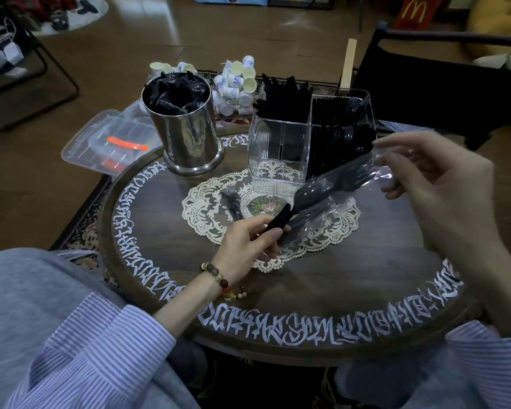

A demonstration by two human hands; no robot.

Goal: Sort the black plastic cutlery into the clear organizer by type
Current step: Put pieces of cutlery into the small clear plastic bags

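Observation:
My left hand (248,240) grips the handles of a black cutlery set (322,190), a spoon and a fork, above the lace doily. My right hand (434,184) pinches the top end of the set's clear plastic wrapper (378,169), which still covers the fork tines and the spoon bowl. Just behind stands the clear organizer (278,160): its near left compartment looks empty, while the back and right compartments hold black cutlery upright. Another wrapped black set (232,206) lies on the doily to the left.
A steel canister (186,134) stuffed with wrapped black packets stands at the back left of the round table (322,293). Behind it are a clear lidded box (109,143) and a pile of small creamer cups (236,81). A dark chair (443,78) stands at the right.

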